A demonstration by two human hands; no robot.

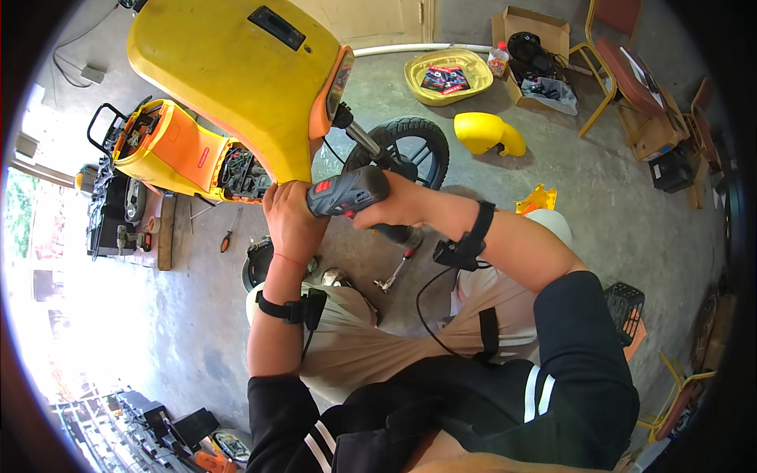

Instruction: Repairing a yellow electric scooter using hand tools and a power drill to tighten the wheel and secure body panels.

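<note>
My right hand [394,206] is closed round the grip of a dark grey cordless drill [351,191] with red marks. The drill lies level, its front end pointing left and touching or nearly touching my left hand [293,214]. That hand is closed at the lower edge of a large yellow front panel [236,87]; what its fingers pinch is hidden. The panel belongs to a yellow and orange electric scooter, whose front wheel [414,146] stands just beyond my right hand. The tip of the drill is out of sight.
A ratchet wrench [396,272] lies on the floor between my feet, a screwdriver [228,232] to the left. A yellow fender [489,133], a yellow basin [447,96] and an open cardboard box [552,31] are farther off. Chairs line the right side.
</note>
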